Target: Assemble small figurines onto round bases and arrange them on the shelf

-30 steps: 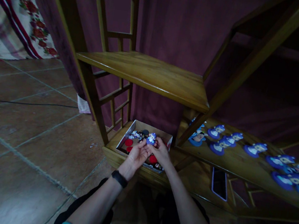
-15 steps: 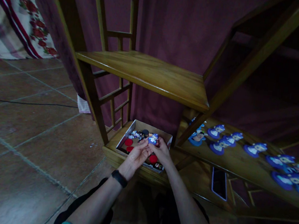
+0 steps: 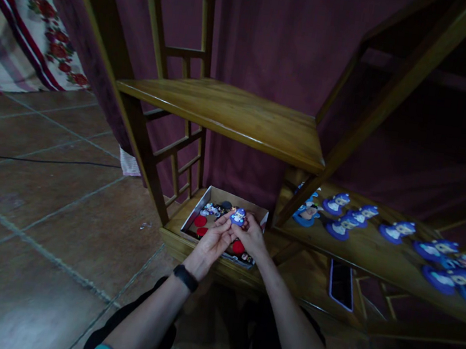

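A small purple-and-white figurine on a round purple base is held between both hands, above a shallow cardboard box. My left hand grips it from the left, palm turned up, fingers closed at its base. From the right, my right hand pinches the same figurine; some of its fingertips are hidden. In the box lie small figures, several red discs and a dark round piece.
Similar purple figurines stand in a group on the shelf to the right, beside blue-based ones. A phone lies on the lower ledge. A wooden shelf board juts out above the box, and a dark cable crosses the tiled floor.
Both hands keep hold of the figurine above the box. It has turned very slightly in the fingers; nothing else has visibly moved.
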`<act>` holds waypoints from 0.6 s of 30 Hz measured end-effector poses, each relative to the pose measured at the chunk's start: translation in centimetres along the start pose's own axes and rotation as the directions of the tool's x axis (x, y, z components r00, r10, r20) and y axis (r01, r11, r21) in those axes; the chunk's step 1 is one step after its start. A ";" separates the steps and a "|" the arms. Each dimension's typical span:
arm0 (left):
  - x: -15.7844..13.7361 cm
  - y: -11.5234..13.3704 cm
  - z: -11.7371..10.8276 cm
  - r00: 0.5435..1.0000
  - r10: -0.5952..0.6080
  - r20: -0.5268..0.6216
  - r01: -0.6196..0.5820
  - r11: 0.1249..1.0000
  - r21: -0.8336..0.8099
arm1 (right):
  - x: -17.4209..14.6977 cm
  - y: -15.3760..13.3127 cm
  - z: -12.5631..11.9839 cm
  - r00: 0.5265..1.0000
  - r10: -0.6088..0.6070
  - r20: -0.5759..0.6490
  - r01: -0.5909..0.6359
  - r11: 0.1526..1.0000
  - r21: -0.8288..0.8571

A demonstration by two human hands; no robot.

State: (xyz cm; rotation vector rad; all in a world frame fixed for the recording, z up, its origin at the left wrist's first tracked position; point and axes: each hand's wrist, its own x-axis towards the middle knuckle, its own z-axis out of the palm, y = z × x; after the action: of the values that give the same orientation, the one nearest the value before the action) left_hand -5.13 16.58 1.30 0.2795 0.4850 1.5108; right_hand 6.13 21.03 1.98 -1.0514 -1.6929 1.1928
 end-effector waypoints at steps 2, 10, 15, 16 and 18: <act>0.0 0.0 0.0 1.000 0.010 0.002 -0.010 1.000 0.001 | 0.0 -0.1 0.0 1.000 -0.010 0.004 0.010 1.000 -0.016; 0.1 -0.4 -0.1 0.998 0.060 -0.013 -0.060 0.998 -0.013 | -0.3 -1.0 0.2 1.000 -0.015 -0.008 0.014 0.991 -0.131; -0.3 -0.4 0.1 0.995 0.097 -0.008 -0.097 0.995 -0.032 | -0.4 -1.5 0.6 1.000 0.014 -0.026 -0.018 0.989 -0.146; -0.5 -0.4 0.2 0.995 0.099 0.006 -0.099 0.994 -0.036 | -0.5 -1.5 0.7 0.999 0.021 -0.033 -0.026 0.990 -0.139; -1.0 -0.2 0.3 0.995 0.095 0.038 -0.094 0.995 -0.042 | -0.6 -1.6 0.9 0.999 0.025 -0.048 -0.031 0.994 -0.109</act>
State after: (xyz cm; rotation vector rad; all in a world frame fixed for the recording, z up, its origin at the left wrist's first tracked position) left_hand -4.75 15.65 1.62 0.3039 0.4140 1.6023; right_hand 5.25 19.83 3.19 -1.1641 -1.7285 1.0950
